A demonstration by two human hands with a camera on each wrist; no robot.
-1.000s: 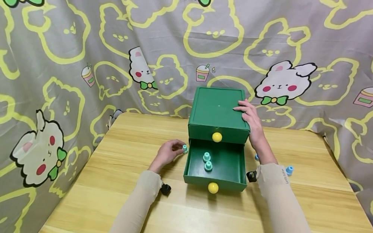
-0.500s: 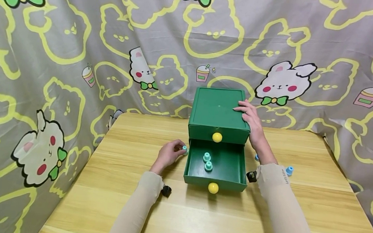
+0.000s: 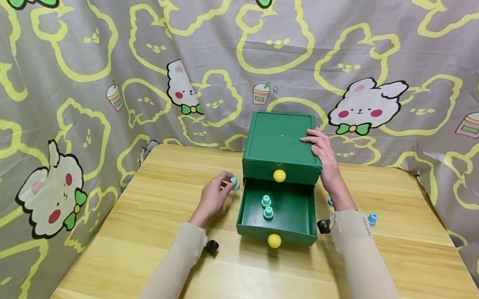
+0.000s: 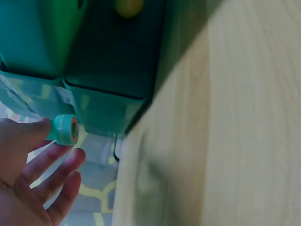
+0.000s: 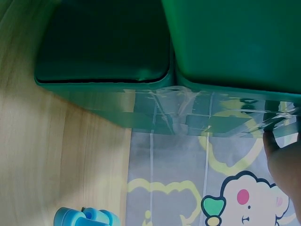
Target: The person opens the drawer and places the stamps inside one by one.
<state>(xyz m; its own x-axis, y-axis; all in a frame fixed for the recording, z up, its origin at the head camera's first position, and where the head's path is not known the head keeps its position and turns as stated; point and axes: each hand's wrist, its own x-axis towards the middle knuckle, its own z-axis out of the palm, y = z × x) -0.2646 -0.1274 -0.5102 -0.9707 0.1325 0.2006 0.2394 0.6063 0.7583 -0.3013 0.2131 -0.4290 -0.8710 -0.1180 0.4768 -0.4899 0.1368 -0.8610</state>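
Left hand (image 3: pixel 212 199) pinches a teal piece (image 3: pixel 235 183) beside a green drawer unit (image 3: pixel 281 139)

From where I stand, the person's left hand has the little teal piece caught between thumb and fingertips, just beyond the left side of the drawer unit and outside its drawers. The remaining fingers of that hand spread loosely beneath it, as the left wrist view shows. I can't tell whether the piece clears the table (image 3: pixel 125 254) or touches it.

The right hand (image 3: pixel 324 157) rests on the unit's top at the right edge, its fingers laid out fairly straight over the corner, holding no loose piece.

The upper drawer (image 3: pixel 259 169) is pushed in, a round yellow knob (image 3: pixel 279 176) on its front. Below it the lower drawer (image 3: pixel 254 222) stands pulled out toward the person, with a second yellow knob (image 3: pixel 274 241). Inside, a farther teal piece (image 3: pixel 266 201) and a nearer teal piece (image 3: pixel 268 213) sit upright close together, near the middle of the floor.

On the table to the right, a blue piece (image 3: pixel 372 219) stands just beyond the right sleeve (image 3: pixel 363 262), and another blue piece (image 3: pixel 330 201) shows partly behind the wrist. Each wrist carries a small black camera. Behind everything hangs a grey curtain (image 3: pixel 216 31) printed with yellow outlines, white rabbits and pink cups.
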